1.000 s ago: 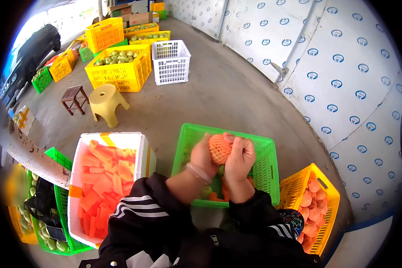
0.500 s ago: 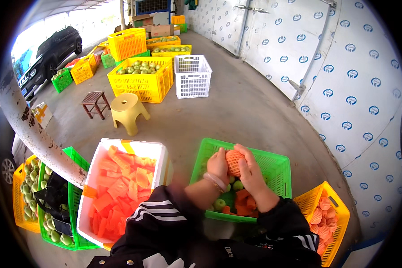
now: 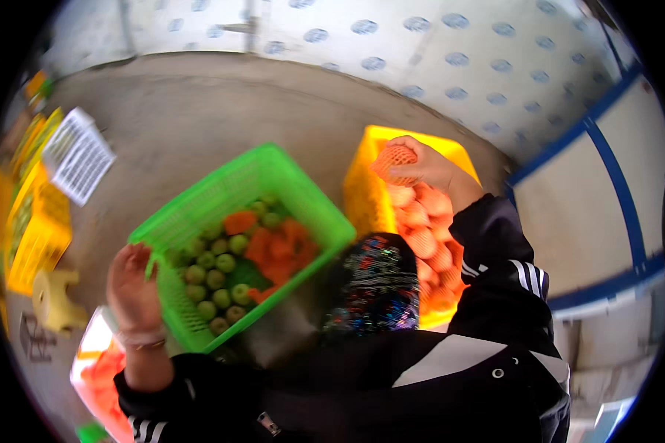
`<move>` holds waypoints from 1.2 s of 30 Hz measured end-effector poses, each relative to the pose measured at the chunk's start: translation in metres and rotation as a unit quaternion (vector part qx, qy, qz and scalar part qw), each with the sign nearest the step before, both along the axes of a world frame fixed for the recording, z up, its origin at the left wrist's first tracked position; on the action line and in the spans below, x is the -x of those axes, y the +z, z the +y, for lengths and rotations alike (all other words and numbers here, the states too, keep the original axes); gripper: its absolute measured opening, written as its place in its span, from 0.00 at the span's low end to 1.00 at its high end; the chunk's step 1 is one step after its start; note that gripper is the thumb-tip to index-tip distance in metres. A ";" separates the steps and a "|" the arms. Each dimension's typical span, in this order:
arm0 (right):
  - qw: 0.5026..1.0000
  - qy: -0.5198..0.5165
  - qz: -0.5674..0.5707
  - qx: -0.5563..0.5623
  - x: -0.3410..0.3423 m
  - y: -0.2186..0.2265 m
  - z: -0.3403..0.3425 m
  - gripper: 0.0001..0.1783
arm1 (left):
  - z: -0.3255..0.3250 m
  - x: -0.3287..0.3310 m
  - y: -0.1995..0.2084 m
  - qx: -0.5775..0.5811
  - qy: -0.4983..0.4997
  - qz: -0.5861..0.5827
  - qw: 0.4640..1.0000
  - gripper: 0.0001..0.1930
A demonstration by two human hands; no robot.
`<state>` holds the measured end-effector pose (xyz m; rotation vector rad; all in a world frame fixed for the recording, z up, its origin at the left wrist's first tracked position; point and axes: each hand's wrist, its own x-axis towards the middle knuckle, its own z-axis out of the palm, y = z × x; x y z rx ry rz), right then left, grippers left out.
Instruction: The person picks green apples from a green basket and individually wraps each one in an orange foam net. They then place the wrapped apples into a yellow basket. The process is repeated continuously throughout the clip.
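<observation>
My right hand (image 3: pixel 437 170) grips a round fruit in an orange foam net (image 3: pixel 394 162) over the far part of a yellow crate (image 3: pixel 363 192). Below it, that crate holds many more orange-netted fruits (image 3: pixel 425 244). My left hand (image 3: pixel 134 289) hangs at the left side of a green crate (image 3: pixel 192 203), fingers apart and holding nothing; it looks slightly blurred. Inside the green crate lie round green fruits (image 3: pixel 216 279) and a heap of loose orange foam nets (image 3: pixel 282 249).
At lower left is a white foam box (image 3: pixel 89 347) of orange nets, partly behind my left arm. Beyond it stand a yellow stool (image 3: pixel 55 299), a white crate (image 3: pixel 77 155) and yellow crates (image 3: pixel 41 240). A patterned wall (image 3: pixel 391 44) runs along the back; a blue-framed panel (image 3: pixel 584 214) stands right.
The view has swung to the right. My hands, together around the netted fruit before, are now apart: the right has carried it over the yellow crate, and the left has let go.
</observation>
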<state>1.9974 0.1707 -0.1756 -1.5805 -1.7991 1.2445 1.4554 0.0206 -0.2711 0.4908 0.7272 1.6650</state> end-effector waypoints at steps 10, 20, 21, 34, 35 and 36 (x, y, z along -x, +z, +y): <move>0.938 -0.154 -0.132 0.280 -0.229 -0.112 -0.177 0.24 | 0.029 -0.035 -0.027 0.158 -0.089 0.098 0.979 0.09; 0.935 -0.007 -0.354 0.016 -0.190 -0.159 -0.155 0.26 | 0.013 -0.079 -0.047 0.185 -0.170 0.506 0.825 0.13; 0.929 -0.029 -0.368 -0.034 -0.164 -0.143 -0.145 0.24 | 0.007 -0.079 -0.055 0.153 -0.184 0.594 0.768 0.15; 0.982 -0.078 0.143 -0.093 -0.036 -0.157 -0.109 0.14 | -0.026 -0.167 -0.145 0.049 -0.272 0.907 0.318 0.12; 0.976 -0.088 0.183 -0.079 -0.037 -0.168 -0.109 0.15 | -0.026 -0.169 -0.140 0.059 -0.274 0.908 0.310 0.10; 0.969 -0.108 0.219 -0.042 -0.037 -0.176 -0.111 0.15 | -0.024 -0.169 -0.144 0.026 -0.238 0.914 0.328 0.11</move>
